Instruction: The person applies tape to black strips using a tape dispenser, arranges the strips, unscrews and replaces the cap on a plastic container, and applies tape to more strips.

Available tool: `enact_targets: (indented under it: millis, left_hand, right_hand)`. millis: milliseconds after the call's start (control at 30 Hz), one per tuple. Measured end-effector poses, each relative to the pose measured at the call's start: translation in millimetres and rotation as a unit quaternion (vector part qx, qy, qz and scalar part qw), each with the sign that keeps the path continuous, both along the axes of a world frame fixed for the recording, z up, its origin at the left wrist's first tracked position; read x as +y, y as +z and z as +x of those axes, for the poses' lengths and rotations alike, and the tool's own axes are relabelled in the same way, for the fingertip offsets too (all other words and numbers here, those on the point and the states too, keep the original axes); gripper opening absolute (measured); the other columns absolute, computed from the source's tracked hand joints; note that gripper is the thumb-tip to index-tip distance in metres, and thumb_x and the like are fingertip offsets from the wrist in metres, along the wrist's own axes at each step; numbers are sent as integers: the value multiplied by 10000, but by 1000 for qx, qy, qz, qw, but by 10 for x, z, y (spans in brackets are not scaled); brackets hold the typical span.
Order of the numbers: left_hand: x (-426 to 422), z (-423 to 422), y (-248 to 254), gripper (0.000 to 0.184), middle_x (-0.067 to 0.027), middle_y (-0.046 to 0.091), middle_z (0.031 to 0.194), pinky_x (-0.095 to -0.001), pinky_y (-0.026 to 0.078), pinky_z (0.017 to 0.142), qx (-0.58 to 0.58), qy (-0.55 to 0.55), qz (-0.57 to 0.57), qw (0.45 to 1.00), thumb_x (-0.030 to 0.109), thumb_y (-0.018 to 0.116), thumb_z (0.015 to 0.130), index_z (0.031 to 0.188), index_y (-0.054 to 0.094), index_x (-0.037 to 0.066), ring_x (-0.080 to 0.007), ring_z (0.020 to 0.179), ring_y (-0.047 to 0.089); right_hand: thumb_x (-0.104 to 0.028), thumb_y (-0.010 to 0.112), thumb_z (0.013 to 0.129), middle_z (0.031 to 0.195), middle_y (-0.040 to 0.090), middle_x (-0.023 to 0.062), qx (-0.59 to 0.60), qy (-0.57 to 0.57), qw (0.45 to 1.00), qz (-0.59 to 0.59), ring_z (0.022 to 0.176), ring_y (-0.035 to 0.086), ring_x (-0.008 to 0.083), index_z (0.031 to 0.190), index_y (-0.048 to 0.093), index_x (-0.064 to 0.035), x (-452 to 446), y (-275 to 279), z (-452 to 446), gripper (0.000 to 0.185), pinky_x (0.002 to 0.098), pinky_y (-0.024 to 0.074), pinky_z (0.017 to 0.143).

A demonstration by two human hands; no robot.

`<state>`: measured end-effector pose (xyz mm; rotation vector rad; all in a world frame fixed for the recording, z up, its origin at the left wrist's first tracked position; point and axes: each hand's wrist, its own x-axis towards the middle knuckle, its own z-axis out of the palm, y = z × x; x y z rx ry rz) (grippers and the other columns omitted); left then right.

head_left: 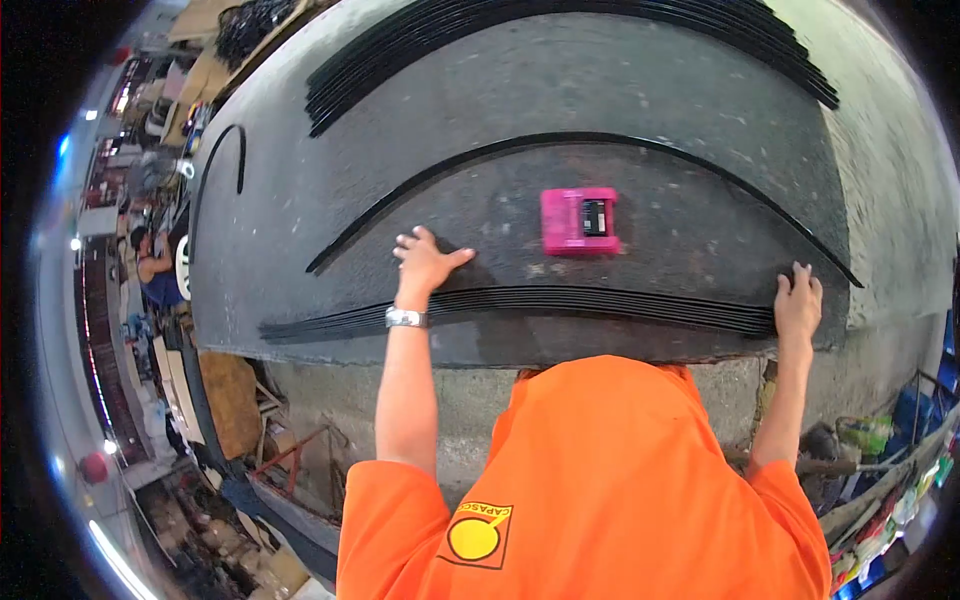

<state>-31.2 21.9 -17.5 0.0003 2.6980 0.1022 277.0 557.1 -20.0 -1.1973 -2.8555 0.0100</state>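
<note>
My left hand (428,265) has its fingers spread over the dark tabletop, just beyond a bundle of thin black strips (560,299); nothing is in it. At the right end of that bundle is my right hand (798,303), its fingers apart, close to the strip ends. One separate black strip (560,139) curves across the table beyond both hands. Between that strip and the bundle lies a pink case (560,222) with a black insert. A wider stack of black strips (480,32) lies at the far side.
The dark table (270,250) has a curled black strip (201,180) at its left edge. A pale surface (890,170) adjoins it on the right. A person (155,268) is at the far left. Boards and clutter stand below the left side.
</note>
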Motion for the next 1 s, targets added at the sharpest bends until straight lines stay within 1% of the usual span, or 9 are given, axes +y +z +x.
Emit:
enact_targets:
  millis: [167, 200, 367, 467, 500, 633, 767, 833, 1000]
  left_hand:
    - [68, 115, 91, 1221, -475, 216, 1503, -624, 364, 1095, 23, -11, 5, 1000, 677, 753, 745, 1515, 235, -117, -633, 1400, 247]
    - [28, 133, 38, 1235, -494, 241, 1475, -607, 434, 1042, 54, -36, -3, 998, 721, 723, 743, 1500, 244, -130, -634, 1370, 302]
    - [-5, 197, 235, 1154, -446, 295, 1486, -576, 416, 1081, 68, -35, 33, 997, 678, 734, 761, 1480, 312, -120, -587, 1388, 325]
    - [-226, 152, 179, 962, -427, 362, 1460, -552, 471, 1038, 81, -78, 66, 991, 581, 706, 844, 1471, 378, -71, -572, 1330, 424]
    - [-361, 161, 171, 743, -348, 528, 1372, -503, 515, 986, 144, -102, 78, 981, 502, 683, 888, 1385, 529, -28, -485, 1229, 569]
    - [-1170, -16, 332, 443, -168, 721, 1131, -437, 538, 918, 160, -58, 252, 953, 429, 675, 898, 1118, 738, 50, -339, 1038, 697]
    - [-2108, -69, 267, 479, -120, 691, 1230, -541, 396, 998, 219, 38, 99, 970, 446, 661, 906, 1237, 693, 101, -281, 1164, 638]
    - [-2528, -115, 189, 549, -147, 637, 1312, -549, 341, 1038, 225, 114, 96, 963, 451, 667, 897, 1290, 652, 68, -290, 1230, 586]
    - [-3077, -244, -32, 659, -170, 608, 1329, -585, 312, 1039, 239, 157, 88, 954, 438, 666, 897, 1401, 554, 29, -311, 1227, 570]
  right_hand:
    - [-294, 599, 977, 1436, 571, 121, -84, -7, 994, 68, 1306, 523, 332, 1376, 587, -166, -287, 310, -154, 419, 509, 404, 1064]
    - [-289, 597, 978, 1435, 574, 109, -85, 4, 992, 96, 1303, 527, 326, 1379, 586, -172, -424, 383, -237, 418, 514, 392, 1070]
    - [-208, 651, 922, 1410, 597, 92, 33, 177, 983, 36, 1273, 555, 305, 1310, 639, -166, -1686, 653, -780, 390, 485, 402, 1037]
    - [-156, 707, 861, 1367, 619, 109, 92, 311, 946, -23, 1218, 580, 318, 1250, 660, -132, -2726, 699, -1229, 392, 468, 419, 991]
    - [-154, 710, 859, 1358, 623, 114, 100, 335, 935, -51, 1211, 580, 320, 1248, 660, -126, -3023, 680, -1358, 394, 465, 422, 983]
    - [-152, 705, 859, 1317, 641, 134, 109, 394, 907, -106, 1186, 588, 313, 1234, 662, -82, -3735, 448, -1771, 384, 445, 437, 960]
    - [-164, 692, 869, 1301, 650, 151, 63, 399, 905, -134, 1186, 590, 307, 1237, 665, -70, -4024, 383, -2029, 381, 431, 452, 955]
    - [-169, 686, 874, 1316, 640, 156, 42, 400, 905, -134, 1189, 589, 312, 1238, 664, -64, -4069, 343, -2103, 379, 440, 453, 962]
    - [-181, 664, 890, 1350, 614, 167, 0, 397, 910, -122, 1189, 586, 329, 1241, 661, -51, -4069, 234, -2148, 374, 462, 470, 959]
